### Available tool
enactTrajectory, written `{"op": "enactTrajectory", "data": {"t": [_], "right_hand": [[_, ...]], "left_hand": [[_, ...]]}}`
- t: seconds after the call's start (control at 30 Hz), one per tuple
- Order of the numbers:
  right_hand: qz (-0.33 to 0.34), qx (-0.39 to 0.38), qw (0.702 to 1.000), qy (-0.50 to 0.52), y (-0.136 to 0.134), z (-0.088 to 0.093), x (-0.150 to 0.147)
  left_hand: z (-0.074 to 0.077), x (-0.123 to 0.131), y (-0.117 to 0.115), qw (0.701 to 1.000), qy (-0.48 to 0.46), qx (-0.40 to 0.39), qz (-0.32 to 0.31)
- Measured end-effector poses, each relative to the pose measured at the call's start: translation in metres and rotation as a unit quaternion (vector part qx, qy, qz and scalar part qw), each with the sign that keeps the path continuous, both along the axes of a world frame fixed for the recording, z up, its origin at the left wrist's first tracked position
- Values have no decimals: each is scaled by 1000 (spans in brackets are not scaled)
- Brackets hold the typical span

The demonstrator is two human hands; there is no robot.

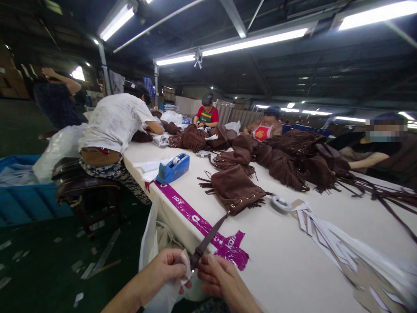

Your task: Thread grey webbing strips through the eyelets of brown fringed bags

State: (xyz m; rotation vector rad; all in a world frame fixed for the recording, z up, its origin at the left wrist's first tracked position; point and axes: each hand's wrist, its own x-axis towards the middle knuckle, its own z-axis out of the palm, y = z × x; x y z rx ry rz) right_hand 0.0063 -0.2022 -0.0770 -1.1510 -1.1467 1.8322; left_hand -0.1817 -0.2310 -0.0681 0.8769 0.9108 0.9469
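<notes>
My left hand (163,271) is closed, pinching a piece of white paper (185,265) at the end of a brown leather strap (208,239). My right hand (218,278) is closed too, its fingers pinching the same strap end from the right. The strap runs up and right to a brown fringed bag (236,189) lying on the white table (280,261). Both hands sit at the table's near edge, over a white plastic bag (153,243) that hangs there.
Purple printed tape (195,217) is stuck along the table edge. A blue tape dispenser (173,168), a tape roll (280,203), white paper strips (325,234) and a heap of brown bags (293,161) lie on the table. Several people work around it; one in a white shirt (114,121) sits left.
</notes>
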Motion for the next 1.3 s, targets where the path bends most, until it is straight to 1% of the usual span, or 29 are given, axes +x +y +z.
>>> {"op": "enactTrajectory", "data": {"t": [0.1,0.2,0.33,0.47,0.6,0.7,0.77,0.9,1.07,1.2,1.3], "right_hand": [[40,-8,999,16,0,2,-14],[50,3,997,53,-1,1,-23],[30,-26,994,103,-1,-6,-20],[29,-38,991,125,-3,-9,-13],[5,-45,991,122,-11,-3,-8],[-19,-39,991,129,-15,2,-3],[-38,-34,990,134,-16,6,1],[-69,-15,988,139,-16,13,8],[-81,-7,984,155,-20,22,11],[-81,24,983,165,-23,25,13],[-86,47,984,148,-22,25,16]], "left_hand": [[9,8,-10,999,17,-26,36],[10,12,-15,998,11,-37,56],[7,8,-19,997,-19,-63,50],[4,1,-22,996,-13,-78,53],[-3,-1,-25,994,35,-73,71],[-10,2,-27,990,85,-74,79],[-12,5,-28,989,100,-69,84],[-10,14,-30,991,80,-57,94],[-1,26,-34,993,52,-72,81],[1,35,-36,994,23,-69,78],[0,41,-36,996,10,-67,66]]}}
